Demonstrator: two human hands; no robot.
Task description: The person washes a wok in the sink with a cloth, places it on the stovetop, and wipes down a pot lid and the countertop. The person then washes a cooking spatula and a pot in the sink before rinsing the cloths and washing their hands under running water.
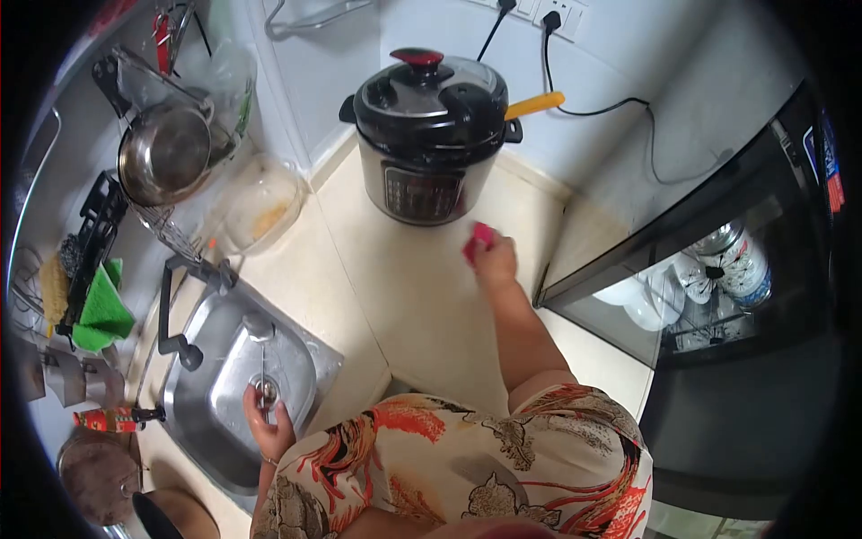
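Pale surface (413,314) bears an electric pressure cooker (426,148); right hand (496,259) pinches pink cloth (482,234) between fingers; left hand (271,431), fingers parted, overhangs steel sink (202,368).

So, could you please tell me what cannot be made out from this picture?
All in the head view:
Part of the pink cloth: hidden by the right hand.
The inside of the cooker: covered by its lid.
The inner end of the yellow handle: hidden by the cooker.
Writing on the cooker's panel: too small and blurred.
The label wording on the bottle: too small.
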